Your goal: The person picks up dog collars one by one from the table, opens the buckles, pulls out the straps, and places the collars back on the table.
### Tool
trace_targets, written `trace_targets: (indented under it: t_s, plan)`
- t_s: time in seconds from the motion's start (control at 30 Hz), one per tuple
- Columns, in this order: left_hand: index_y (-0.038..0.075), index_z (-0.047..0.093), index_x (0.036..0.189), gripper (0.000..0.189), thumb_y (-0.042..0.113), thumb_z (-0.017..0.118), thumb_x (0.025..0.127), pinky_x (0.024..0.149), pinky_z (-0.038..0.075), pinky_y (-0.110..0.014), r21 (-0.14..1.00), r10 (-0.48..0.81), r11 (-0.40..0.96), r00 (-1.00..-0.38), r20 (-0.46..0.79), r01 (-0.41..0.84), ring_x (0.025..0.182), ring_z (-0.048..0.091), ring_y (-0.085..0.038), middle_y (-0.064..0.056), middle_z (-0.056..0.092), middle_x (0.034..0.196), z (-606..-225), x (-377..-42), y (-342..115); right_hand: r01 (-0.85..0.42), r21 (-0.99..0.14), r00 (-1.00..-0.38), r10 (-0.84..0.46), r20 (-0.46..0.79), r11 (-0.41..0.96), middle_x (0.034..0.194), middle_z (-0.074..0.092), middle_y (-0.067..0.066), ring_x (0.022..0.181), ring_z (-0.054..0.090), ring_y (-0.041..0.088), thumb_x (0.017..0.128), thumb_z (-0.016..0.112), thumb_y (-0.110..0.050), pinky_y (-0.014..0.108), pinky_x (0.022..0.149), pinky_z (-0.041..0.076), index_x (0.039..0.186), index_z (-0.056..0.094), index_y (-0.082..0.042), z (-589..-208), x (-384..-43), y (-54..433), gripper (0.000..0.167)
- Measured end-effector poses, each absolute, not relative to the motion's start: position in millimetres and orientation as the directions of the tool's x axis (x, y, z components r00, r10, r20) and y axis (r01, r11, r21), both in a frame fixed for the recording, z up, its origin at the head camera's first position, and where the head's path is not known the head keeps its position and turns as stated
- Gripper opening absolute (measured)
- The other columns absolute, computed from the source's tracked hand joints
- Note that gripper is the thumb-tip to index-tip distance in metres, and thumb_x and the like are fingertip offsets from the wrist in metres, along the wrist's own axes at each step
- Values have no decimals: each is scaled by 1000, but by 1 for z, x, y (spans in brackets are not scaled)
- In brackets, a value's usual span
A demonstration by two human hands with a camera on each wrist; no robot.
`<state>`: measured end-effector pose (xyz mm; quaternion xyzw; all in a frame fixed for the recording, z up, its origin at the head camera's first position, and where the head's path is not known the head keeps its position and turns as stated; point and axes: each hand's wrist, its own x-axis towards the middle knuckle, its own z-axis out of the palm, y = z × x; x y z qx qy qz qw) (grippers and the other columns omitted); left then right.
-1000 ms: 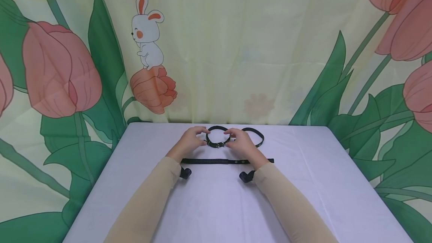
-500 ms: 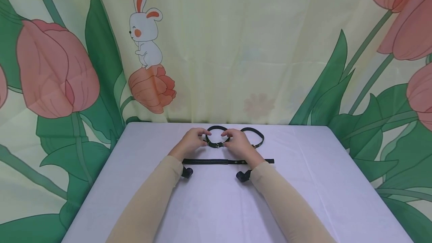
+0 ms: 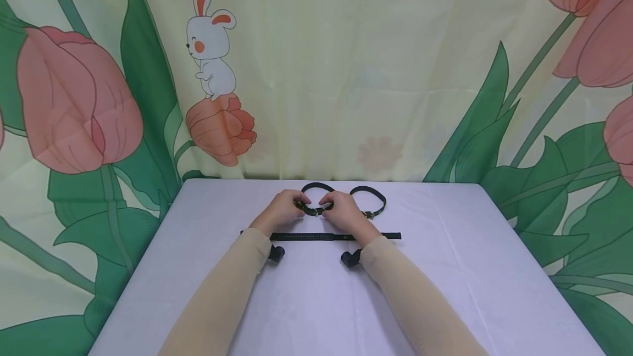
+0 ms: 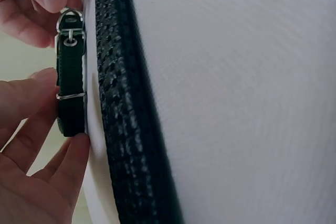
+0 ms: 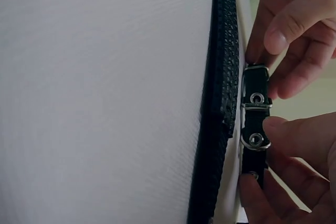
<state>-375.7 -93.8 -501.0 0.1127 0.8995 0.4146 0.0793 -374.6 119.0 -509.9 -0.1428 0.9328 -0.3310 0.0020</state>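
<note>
A black buckled collar (image 3: 312, 211) stands as a loop near the back of the table, between both hands. My left hand (image 3: 282, 209) pinches its left side; in the left wrist view the thumb lies against the band (image 4: 72, 72) and a finger sits at its lower edge. My right hand (image 3: 343, 212) pinches the right side, its thumb by the metal D-ring in the right wrist view. Metal eyelets and a buckle show on the collar (image 5: 256, 85). In front lies a straight black textured strap (image 3: 304, 237), partly hidden behind the forearms.
A second black buckled collar (image 3: 370, 188) stands looped to the right of my right hand. The white table (image 3: 316, 312) ends at a curtain (image 3: 321, 98) printed with tulips and a rabbit. Small black devices (image 3: 350, 258) sit under both wrists.
My hands have drawn closer together round the collar, the right one moving left and the left one slightly right. The second collar's buckle has come into view from behind the right hand.
</note>
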Motion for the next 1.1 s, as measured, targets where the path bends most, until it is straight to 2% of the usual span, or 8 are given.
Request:
trace_targets:
  t_s: [0.2, 0.47, 0.8, 1.1]
  plan:
    - [12, 80, 111, 31, -5, 79, 85, 102, 51, -42, 747, 259, 649, -965, -43, 141, 101, 65, -21, -6, 78, 110, -500, -374, -91, -279, -581, -956, -281, 89, 765, 110, 80, 5, 105, 70, 23, 88, 81, -5, 44, 101, 55, 108, 80, -11, -511, -374, 116, 21]
    - [8, 80, 107, 26, -6, 79, 84, 97, 52, -40, 728, 276, 663, -961, -21, 174, 96, 66, -20, -6, 78, 102, -500, -372, -89, -289, -554, -954, -286, 95, 781, 99, 79, 2, 95, 68, 19, 87, 85, -6, 41, 94, 55, 102, 80, -13, -516, -376, 113, 17]
    - [9, 80, 105, 28, -7, 79, 83, 93, 52, -38, 718, 289, 668, -957, -9, 195, 93, 66, -19, -5, 77, 99, -501, -372, -88, -267, -601, -960, -260, 100, 753, 93, 79, 0, 90, 67, 17, 89, 83, -2, 41, 92, 55, 92, 79, -16, -514, -373, 115, 14]
    - [14, 80, 104, 29, -7, 78, 84, 96, 52, -41, 729, 274, 660, -962, -5, 184, 98, 64, -21, -4, 76, 105, -501, -371, -88, -230, -654, -971, -217, 102, 721, 92, 78, 0, 89, 67, 17, 90, 82, -4, 40, 88, 55, 91, 80, -16, -511, -371, 119, 13]
